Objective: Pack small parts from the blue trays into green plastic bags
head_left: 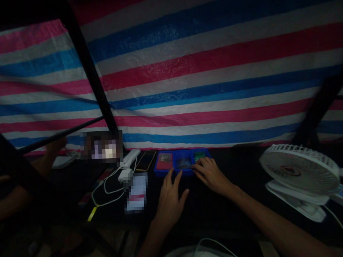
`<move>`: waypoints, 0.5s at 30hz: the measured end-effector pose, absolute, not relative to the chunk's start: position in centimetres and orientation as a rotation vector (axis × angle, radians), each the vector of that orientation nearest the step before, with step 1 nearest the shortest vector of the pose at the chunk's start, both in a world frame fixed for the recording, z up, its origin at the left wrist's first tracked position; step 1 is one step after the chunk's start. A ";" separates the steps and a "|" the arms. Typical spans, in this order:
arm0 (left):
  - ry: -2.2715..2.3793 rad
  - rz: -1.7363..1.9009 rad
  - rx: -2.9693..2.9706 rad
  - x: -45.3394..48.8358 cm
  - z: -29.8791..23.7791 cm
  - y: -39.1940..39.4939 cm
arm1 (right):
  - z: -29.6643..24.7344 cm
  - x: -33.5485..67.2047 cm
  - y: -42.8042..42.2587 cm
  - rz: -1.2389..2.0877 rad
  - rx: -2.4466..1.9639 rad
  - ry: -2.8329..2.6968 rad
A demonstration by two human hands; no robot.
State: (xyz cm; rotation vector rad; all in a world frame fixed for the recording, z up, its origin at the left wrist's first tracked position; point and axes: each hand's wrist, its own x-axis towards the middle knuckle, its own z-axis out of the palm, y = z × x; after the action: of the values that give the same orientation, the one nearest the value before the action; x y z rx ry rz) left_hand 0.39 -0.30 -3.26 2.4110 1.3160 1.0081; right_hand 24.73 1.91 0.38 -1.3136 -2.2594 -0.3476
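A blue tray with three compartments sits on the dark table. Its left compartment holds small pale pieces on a red lining. Dark bluish contents lie in the middle one, and green pieces show in the right one. My left hand is at the tray's front left, fingers spread, fingertips close to the front edge and nothing visible in them. At the front right corner, my right hand has its fingers bent and drawn together over the rim, partly covering the right compartment. What its fingertips hold, if anything, is too dark to make out.
A phone, a white power strip and cables lie left of the tray, near a blurred pale item. At right stands a white clip fan. Another person's arm is at far left. Striped sheeting hangs behind.
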 end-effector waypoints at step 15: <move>1.197 0.857 2.448 0.4 -2.2 -0.8 | 0.2 29.3 4.3 -0.224 -1.820 -1.517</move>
State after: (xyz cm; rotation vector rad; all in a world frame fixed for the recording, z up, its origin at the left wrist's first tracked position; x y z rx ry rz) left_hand 0.40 -0.83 -2.15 2.4476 1.1970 0.8570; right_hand 29.26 4.33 0.18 -1.8199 -1.5171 -0.2237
